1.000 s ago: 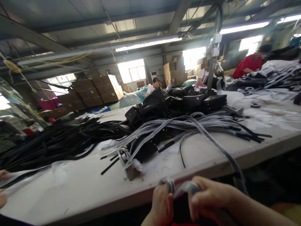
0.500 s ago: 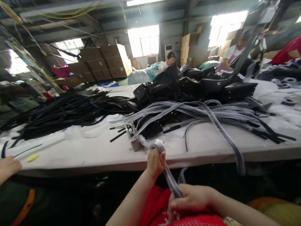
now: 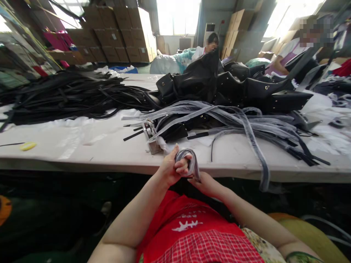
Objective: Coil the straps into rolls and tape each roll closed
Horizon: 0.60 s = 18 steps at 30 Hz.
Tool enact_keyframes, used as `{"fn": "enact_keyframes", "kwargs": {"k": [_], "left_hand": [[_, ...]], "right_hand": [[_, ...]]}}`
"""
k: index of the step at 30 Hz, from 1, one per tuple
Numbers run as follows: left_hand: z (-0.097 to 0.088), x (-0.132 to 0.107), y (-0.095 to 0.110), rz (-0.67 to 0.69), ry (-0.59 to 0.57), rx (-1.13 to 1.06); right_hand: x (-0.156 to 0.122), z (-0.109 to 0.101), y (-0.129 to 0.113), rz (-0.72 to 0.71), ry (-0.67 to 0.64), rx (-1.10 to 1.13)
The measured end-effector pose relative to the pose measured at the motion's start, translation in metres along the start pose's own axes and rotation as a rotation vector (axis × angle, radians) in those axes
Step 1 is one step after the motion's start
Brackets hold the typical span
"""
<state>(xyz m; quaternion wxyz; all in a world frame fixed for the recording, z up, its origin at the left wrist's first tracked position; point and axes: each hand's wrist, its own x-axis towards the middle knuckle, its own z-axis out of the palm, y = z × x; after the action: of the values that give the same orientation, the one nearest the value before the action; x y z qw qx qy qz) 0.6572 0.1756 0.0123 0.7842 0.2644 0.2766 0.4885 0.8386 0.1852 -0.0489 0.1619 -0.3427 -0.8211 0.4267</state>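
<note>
My left hand [image 3: 170,168] is closed around a rolled dark strap in clear plastic film [image 3: 195,160], with fingers inside the coil. Just below and to the right, my right hand [image 3: 207,185] pinches the strap where its outer turn comes down. Both hands are in front of the table's near edge, above my red apron. Beyond them stands a metal tape dispenser [image 3: 152,140] on the table. A pile of long film-wrapped straps [image 3: 219,113] lies past it, with one strap [image 3: 256,153] hanging over the edge.
Loose black straps [image 3: 68,95] are heaped at the left of the pale table [image 3: 90,146]. A yellow oval object [image 3: 27,146] lies near the front left. Black bags [image 3: 241,87] are piled at the back. Two people work across the table, before stacked cartons [image 3: 128,34].
The strap's loose length is now wound up into the coil, and my right hand has come up beside my left. The view has tilted down. Another person's hand at the left has gone from view.
</note>
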Motion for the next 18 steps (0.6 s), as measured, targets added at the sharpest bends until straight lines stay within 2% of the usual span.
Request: {"fn": "enact_keyframes", "kwargs": {"k": [2, 4, 6, 8, 10, 11, 13, 14, 16, 18], "left_hand": [[-0.001, 0.009, 0.008, 0.182, 0.093, 0.013], [-0.007, 0.016, 0.005, 0.441, 0.247, 0.194], [-0.017, 0.021, -0.006, 0.647, 0.396, 0.555], [-0.026, 0.019, -0.022, 0.683, 0.437, 0.976], [-0.033, 0.012, -0.034, 0.603, 0.351, 1.298], [-0.035, 0.008, -0.038, 0.561, 0.306, 1.401], [-0.037, 0.001, -0.041, 0.474, 0.266, 1.507], [-0.039, -0.002, -0.041, 0.404, 0.263, 1.511], [-0.043, -0.006, -0.037, 0.174, 0.218, 1.396], [-0.049, -0.008, -0.033, -0.105, 0.091, 1.092]], "right_hand": [[-0.001, 0.021, -0.007, 0.083, -0.078, 0.161], [-0.004, 0.028, -0.017, 0.07, -0.22, 0.322], [-0.006, 0.019, -0.027, 0.007, -0.29, 0.502], [-0.005, -0.001, -0.034, -0.005, -0.221, 0.683], [-0.001, -0.026, -0.032, 0.032, -0.127, 0.744], [0.002, -0.037, -0.029, 0.058, -0.119, 0.68], [0.007, -0.054, -0.019, 0.099, -0.173, 0.344], [0.009, -0.059, -0.015, 0.099, -0.182, 0.099], [0.01, -0.062, -0.008, 0.054, -0.134, -0.388], [0.011, -0.058, -0.006, -0.005, -0.065, -0.676]]}}
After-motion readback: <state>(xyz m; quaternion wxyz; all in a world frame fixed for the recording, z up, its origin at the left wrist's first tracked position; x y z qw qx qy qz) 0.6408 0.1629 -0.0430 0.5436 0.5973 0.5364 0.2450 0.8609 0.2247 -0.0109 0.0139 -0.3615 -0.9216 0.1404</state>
